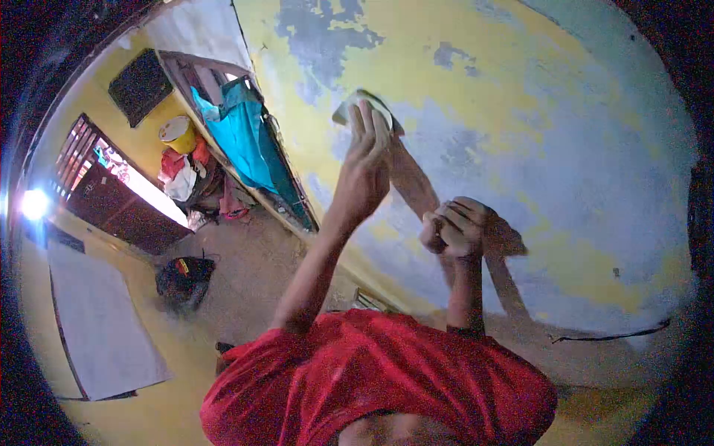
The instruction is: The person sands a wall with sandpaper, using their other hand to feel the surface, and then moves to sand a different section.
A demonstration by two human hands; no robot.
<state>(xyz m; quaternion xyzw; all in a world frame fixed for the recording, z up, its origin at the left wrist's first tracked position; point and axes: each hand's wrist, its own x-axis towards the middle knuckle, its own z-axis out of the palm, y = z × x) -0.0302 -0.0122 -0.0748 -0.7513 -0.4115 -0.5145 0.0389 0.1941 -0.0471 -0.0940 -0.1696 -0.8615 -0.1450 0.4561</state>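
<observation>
Against the patchy yellow and grey wall [506, 141], my left hand [364, 149] presses a pale, folded sheet that looks like sandpaper [381, 110]. Its fingers lie close together over the sheet, whose edges stick out on both sides. Lower and to the right, my right hand [460, 227] is closed with its fingers curled, close to the wall. The inside of that fist is hidden, and I cannot make out whether it holds anything. Both arms cast dark shadows on the wall.
A turquoise cloth [242, 134] hangs by a doorway at left. Beyond are a yellow bucket [178, 137] on piled fabrics, a dark bag [184, 279] on the floor [249, 249], a brown door [111, 208] and a bright lamp [34, 204]. A black wire [613, 337] sticks out low on the wall.
</observation>
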